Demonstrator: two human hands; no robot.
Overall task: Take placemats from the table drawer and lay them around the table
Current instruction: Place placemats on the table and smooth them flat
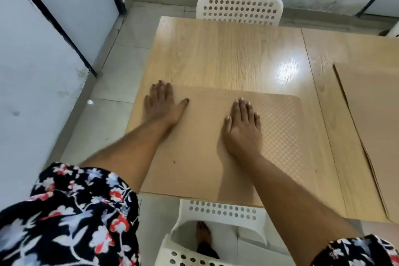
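Both hands flat on the placemat (200,147) here, and that tan mat lies on the wooden counter (226,54), squared up along the counter's near edge. The left hand (162,106) is splayed, palm down, at the mat's far left corner, fingertips reaching just past the mat's far edge onto bare wood. The right hand (243,127) presses flat near the middle of the mat, fingers straight and together, nothing clasped in either one. To the right of that hand the mat shows a fine checkered texture; on the left the surface looks smooth, though glare makes it hard to say more.

Beyond the mat's right side, a stack of more placemats (371,127) lies on the counter, cut off by the frame edge, so its count cannot be made out. A white perforated chair (239,9) stands at the counter's far side, and another white chair (218,233) sits tucked at the near side, partly hidden by the right forearm. Floral sleeves (71,218) fill the lower corners. The counter's drawer is out of sight.
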